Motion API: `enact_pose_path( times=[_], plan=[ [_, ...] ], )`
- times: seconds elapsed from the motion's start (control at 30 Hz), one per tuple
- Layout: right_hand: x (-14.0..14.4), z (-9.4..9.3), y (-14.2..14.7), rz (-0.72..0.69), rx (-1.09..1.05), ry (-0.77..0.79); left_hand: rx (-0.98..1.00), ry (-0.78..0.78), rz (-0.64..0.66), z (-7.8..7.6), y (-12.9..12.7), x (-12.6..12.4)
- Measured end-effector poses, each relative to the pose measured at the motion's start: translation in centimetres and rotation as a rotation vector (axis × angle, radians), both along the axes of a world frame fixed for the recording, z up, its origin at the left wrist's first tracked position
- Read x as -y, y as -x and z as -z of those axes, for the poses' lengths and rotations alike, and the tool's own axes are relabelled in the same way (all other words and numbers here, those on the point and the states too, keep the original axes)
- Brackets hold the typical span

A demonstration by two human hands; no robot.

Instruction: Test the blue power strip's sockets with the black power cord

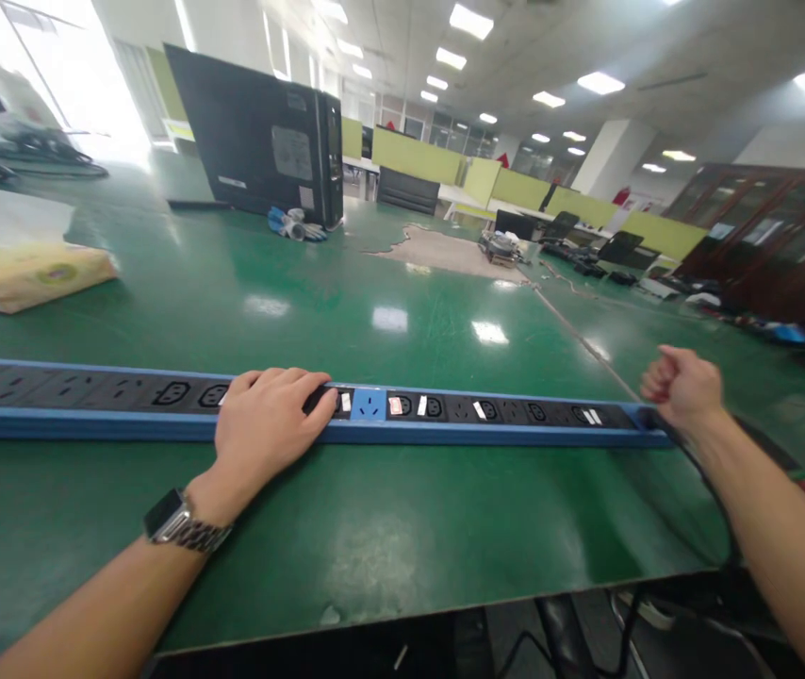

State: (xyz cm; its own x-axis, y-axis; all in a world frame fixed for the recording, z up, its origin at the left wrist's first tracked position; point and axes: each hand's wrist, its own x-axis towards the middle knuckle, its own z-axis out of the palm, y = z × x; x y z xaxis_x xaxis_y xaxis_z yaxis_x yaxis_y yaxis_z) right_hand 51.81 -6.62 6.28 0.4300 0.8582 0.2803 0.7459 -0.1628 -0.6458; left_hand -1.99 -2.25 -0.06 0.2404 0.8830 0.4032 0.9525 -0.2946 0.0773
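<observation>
A long blue power strip [369, 405] with black socket faces lies across the green table, running out of view on the left. My left hand [268, 415], with a watch on its wrist, rests over the strip's middle part. Its fingers reach over the far edge and its thumb lies along the sockets. At the strip's right end, my right hand [685, 387] is closed in a fist, slightly above the table. Whatever the fist may hold is hidden. A black cable [717, 490] runs from the strip's right end, beneath this hand, towards the table's front edge. Small white stickers mark several sockets.
On the green table [445, 528], a tissue pack [35, 275] sits at left. A black computer case [268, 141] stands at the back, with gloves [296, 224] beside it. Further off are a worn patch [445, 253] and a small device [500, 247]. At far left, a person is partly visible.
</observation>
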Motion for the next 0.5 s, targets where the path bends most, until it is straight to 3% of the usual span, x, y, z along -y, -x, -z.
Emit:
enact_pose_path(
  times=[0.1,0.13,0.2,0.27,0.33,0.4,0.5],
  plan=[
    [-0.1,-3.1,-2.1,0.046,-0.148,-0.116,0.016,-0.002,-0.009,-0.1,0.0,0.0],
    [0.0,-3.8,-2.9,0.075,-0.107,-0.064,0.019,-0.003,-0.012,-0.1,0.0,0.0],
    [0.5,-3.8,-4.2,0.165,0.136,0.197,0.022,0.004,-0.004,0.0,0.0,-0.1],
    [1.1,-2.1,-4.8,0.210,0.352,0.537,0.024,0.004,0.004,0.0,0.1,-0.1],
    [1.8,0.4,-4.9,0.139,0.376,0.754,0.021,-0.007,0.004,0.1,0.1,-0.1],
    [2.4,2.5,-4.7,0.057,0.385,0.796,0.011,-0.014,0.001,0.1,0.1,-0.1],
    [3.3,4.2,-4.5,0.136,0.519,0.613,-0.009,-0.013,-0.008,0.1,0.0,0.0]
  ],
)
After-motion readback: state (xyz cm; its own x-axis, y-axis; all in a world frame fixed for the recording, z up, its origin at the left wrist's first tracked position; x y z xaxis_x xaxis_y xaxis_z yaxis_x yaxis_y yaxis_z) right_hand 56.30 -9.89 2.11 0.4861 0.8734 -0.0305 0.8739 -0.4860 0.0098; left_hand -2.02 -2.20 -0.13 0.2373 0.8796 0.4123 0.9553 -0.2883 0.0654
